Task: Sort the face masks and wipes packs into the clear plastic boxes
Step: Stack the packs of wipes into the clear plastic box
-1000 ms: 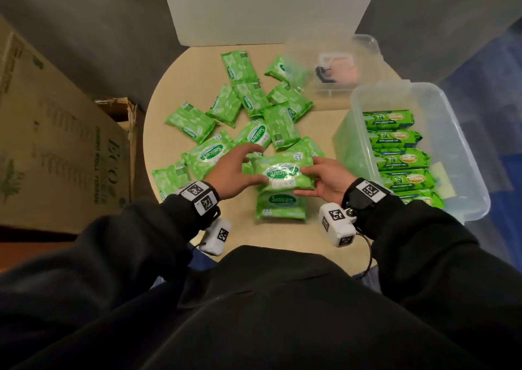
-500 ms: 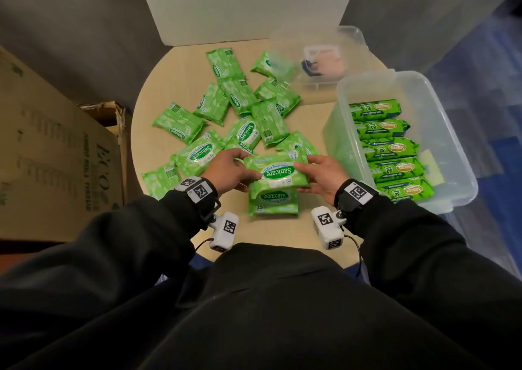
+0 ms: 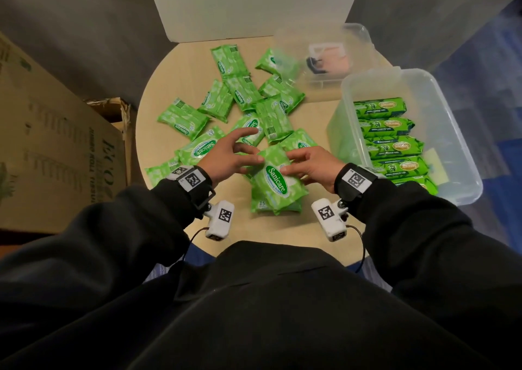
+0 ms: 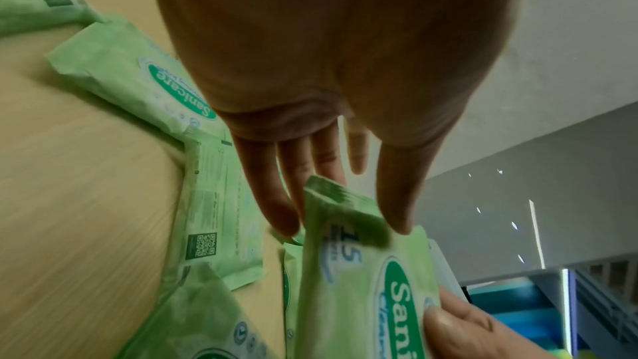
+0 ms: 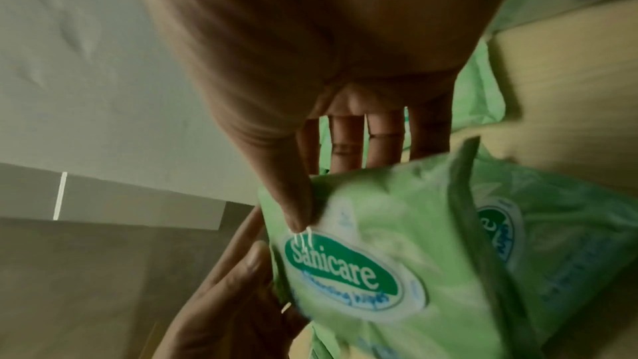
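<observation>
Dim, even indoor light. Head view bows toward its edges from 9 to 3 o'clock. Both wrist views are grainy, greenish, motion-smeared.

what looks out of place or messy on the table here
The small wipes packs lie scattered and overlapping at odd angles on the round table, unlike the neat row in the large clear box. Nothing looks torn or spilled.

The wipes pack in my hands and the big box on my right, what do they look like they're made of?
Wipes pack: soft printed plastic film by the look of it, slightly glossy; it creases under the right hand.
Big box: clear, seemingly rigid plastic, faintly frosted; the packs inside show through its wall.
</observation>
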Tool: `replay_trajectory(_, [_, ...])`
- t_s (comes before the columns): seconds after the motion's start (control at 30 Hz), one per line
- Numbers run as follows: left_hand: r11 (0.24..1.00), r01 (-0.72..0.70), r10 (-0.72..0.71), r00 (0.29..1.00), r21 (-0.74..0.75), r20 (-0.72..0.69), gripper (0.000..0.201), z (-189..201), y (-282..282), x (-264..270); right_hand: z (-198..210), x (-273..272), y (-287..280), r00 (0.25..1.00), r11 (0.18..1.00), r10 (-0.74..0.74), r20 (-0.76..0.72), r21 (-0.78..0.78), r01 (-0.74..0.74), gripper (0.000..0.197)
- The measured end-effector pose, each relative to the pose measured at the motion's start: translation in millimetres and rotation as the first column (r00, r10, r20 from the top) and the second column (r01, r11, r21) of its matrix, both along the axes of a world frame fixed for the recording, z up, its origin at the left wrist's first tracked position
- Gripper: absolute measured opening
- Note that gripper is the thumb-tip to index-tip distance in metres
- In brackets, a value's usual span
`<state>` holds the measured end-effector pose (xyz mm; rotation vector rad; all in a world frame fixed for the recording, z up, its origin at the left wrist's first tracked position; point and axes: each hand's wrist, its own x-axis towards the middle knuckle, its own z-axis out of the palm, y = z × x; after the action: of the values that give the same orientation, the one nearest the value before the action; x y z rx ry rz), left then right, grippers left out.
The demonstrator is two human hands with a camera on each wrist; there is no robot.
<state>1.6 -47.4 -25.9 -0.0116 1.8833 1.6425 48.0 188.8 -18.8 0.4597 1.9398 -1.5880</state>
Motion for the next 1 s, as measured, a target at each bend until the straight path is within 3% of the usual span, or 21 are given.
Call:
replay_trajectory(0.1, [0.995,0.042,-0.043,0.999,-0.086,-0.008,0.041,4,2,1,-1,-3,-4,1.000,0.999,-0.009,-0.012,0.045,0.009,0.029])
replay_trajectory(0.23, [0.982,-0.114,0.127,0.989,-0.149,0.082,0.022,-15,-3,6,-5,1,5,0.992,0.990,0.025,0.124,0.133,-0.042,0.034])
replay_trajectory(0.33, [0.973,-0.073,0.098,0.989,-0.217,0.109,0.014,-29,-7,14,-17,8,12,0.985,0.982,-0.012,0.172,0.187,-0.021,0.040])
replay_trajectory(0.5, [0.960,0.031,0.018,0.985,-0.277,0.172,0.018,-39,-1,27,-40,15,12,0.984,0.943,-0.143,0.108,0.315,0.102,0.044])
replay_trajectory(0.67, [0.933,0.087,-0.015,0.979,-0.349,0.204,0.018,-50,2,35,-57,23,16,0.991,0.891,-0.080,0.109,0.453,0.022,0.050])
replay_trajectory(1.0, [0.959,0.083,-0.011,0.966,-0.271,0.258,0.018,-54,0,35,-62,27,12,0.998,0.863,0.051,-0.041,0.504,-0.023,0.043])
